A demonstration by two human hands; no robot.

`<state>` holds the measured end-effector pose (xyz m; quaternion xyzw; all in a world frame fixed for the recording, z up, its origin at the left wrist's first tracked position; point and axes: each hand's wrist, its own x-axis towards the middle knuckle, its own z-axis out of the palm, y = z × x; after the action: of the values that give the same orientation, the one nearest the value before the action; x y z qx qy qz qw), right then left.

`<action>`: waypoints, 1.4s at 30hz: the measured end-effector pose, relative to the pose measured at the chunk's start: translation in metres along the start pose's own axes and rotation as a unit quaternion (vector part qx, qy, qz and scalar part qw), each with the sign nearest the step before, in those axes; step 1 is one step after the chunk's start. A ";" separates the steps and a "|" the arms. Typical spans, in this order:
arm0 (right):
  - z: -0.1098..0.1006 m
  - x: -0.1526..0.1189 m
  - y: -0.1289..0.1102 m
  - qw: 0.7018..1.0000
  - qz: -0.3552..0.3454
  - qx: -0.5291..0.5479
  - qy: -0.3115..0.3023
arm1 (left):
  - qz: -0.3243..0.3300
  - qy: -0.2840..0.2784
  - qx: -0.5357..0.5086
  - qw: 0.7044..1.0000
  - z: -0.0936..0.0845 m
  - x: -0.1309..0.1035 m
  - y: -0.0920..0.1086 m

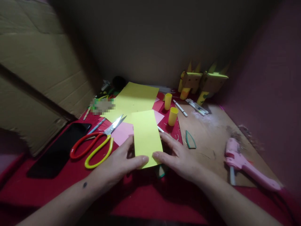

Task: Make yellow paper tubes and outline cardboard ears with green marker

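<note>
Between both hands is a yellow rectangle of paper (pixel 147 135), tilted up above the red tablecloth. My left hand (pixel 128 157) grips its lower left side, thumb on the front and fingers behind. On the lower right, my right hand (pixel 176 155) pinches it the same way. Behind the paper a larger yellow sheet (pixel 135 97) lies flat, with pink paper (pixel 122 131) partly under it. Open-bladed scissors (pixel 105 135) with one red and one yellow handle rest left of my left hand. A small green-edged piece (pixel 161 171) shows just below the paper, mostly hidden.
Two yellow paper tubes (pixel 173 116) stand right of the paper. A pink glue gun (pixel 246 166) lies on a cardboard sheet (pixel 211 125), near a green-edged cutout (pixel 190 140) and several white markers (pixel 197 106). Cardboard animal figures (pixel 191 81) stand behind. A black phone (pixel 61 149) lies at left.
</note>
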<state>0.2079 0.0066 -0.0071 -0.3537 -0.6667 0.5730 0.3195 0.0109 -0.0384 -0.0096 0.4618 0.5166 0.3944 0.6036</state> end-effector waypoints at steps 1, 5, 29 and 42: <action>0.000 0.000 0.000 1.000 0.000 0.009 0.000 | -0.003 -0.006 -0.007 1.000 0.000 -0.001 -0.001; 0.002 0.000 0.000 0.996 0.023 0.087 -0.002 | -0.016 -0.011 -0.028 0.999 0.002 -0.004 0.002; 0.032 0.008 -0.001 0.925 0.011 0.372 0.077 | 0.180 0.064 -0.069 0.979 0.040 0.009 0.017; 0.004 0.012 -0.006 0.891 0.078 0.440 0.083 | 0.144 0.103 0.023 0.984 0.031 0.008 0.018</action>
<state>0.1974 0.0138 -0.0009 -0.2739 -0.2873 0.7995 0.4508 0.0430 -0.0304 0.0069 0.5021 0.5130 0.5106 0.4732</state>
